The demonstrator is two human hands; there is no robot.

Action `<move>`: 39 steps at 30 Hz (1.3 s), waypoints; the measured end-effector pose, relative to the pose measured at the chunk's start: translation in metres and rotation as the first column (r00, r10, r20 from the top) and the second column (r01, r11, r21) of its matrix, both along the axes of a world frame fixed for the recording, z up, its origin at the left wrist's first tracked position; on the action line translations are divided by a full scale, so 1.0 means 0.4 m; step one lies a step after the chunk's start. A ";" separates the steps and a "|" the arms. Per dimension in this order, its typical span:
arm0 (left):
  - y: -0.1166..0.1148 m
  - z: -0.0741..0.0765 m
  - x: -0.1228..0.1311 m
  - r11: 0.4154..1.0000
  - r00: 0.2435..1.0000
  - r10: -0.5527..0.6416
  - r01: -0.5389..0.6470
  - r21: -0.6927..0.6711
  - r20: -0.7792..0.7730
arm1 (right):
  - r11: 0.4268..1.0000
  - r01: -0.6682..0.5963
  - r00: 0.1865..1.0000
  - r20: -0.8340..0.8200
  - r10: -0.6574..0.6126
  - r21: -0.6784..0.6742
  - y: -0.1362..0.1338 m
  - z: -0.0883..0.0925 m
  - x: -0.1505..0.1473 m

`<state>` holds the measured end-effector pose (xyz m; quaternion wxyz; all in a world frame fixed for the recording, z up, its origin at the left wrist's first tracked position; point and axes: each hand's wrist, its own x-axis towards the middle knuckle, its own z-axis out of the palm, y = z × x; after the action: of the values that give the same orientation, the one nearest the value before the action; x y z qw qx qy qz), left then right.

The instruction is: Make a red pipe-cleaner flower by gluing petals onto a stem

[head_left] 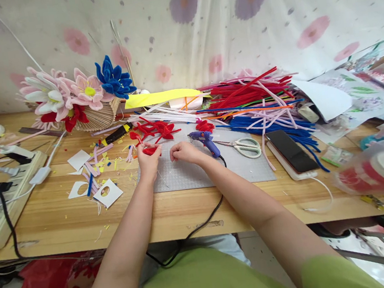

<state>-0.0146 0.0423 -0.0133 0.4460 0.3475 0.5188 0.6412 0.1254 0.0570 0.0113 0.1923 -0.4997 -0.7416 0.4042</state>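
Observation:
My left hand (149, 160) is closed round a small red pipe-cleaner piece (149, 151) above the grey cutting mat (196, 174). My right hand (185, 152) rests on the mat just to its right, fingers curled toward the left hand; what it pinches is too small to make out. More bent red pipe-cleaner shapes (156, 130) lie just beyond both hands. A blue glue gun (206, 140) lies right of my right hand, its black cord running off the table's front edge.
White-handled scissors (245, 146) and a dark phone (291, 150) lie to the right. A heap of coloured pipe cleaners (257, 99) fills the back right. Finished pipe-cleaner flowers (74, 94) stand back left, a power strip (1, 185) far left, paper scraps (104, 192) nearby.

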 end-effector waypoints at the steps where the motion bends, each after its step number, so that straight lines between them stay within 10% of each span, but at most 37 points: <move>1: -0.002 0.004 0.001 0.999 1.000 -0.021 0.021 -0.031 0.022 | 1.000 0.017 0.999 -0.034 -0.016 0.007 0.002 -0.007 0.001; 6: -0.010 0.018 0.006 0.990 0.989 -0.091 0.103 -0.098 0.119 | 0.972 0.205 0.958 -0.227 -0.175 0.116 0.008 -0.030 -0.001; 16: -0.008 0.017 0.000 0.977 0.966 -0.171 0.192 -0.091 0.195 | 0.966 0.247 0.846 -0.469 -0.255 -0.080 0.021 -0.032 -0.050; 21: -0.015 0.034 -0.001 0.958 0.943 -0.243 0.269 -0.095 0.227 | 0.934 0.326 0.919 -0.281 -0.277 0.144 0.019 -0.015 -0.049; 26: -0.014 0.033 0.000 0.958 0.941 -0.239 0.269 -0.100 0.240 | 0.860 0.102 0.976 0.115 -0.183 0.499 0.013 0.013 -0.041; 33: -0.010 0.023 0.000 0.958 0.948 -0.232 0.261 -0.114 0.220 | 0.795 -0.201 0.884 0.455 -0.104 0.572 0.034 0.028 -0.041; 39: -0.012 0.024 -0.002 0.955 0.951 -0.246 0.271 -0.122 0.187 | 0.830 -0.059 0.927 0.339 -0.161 0.555 0.047 0.022 -0.043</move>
<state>-0.0154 0.0377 -0.0037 0.5932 0.3229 0.4743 0.5647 0.1081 0.0758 0.0200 0.1962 -0.5091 -0.8356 0.0638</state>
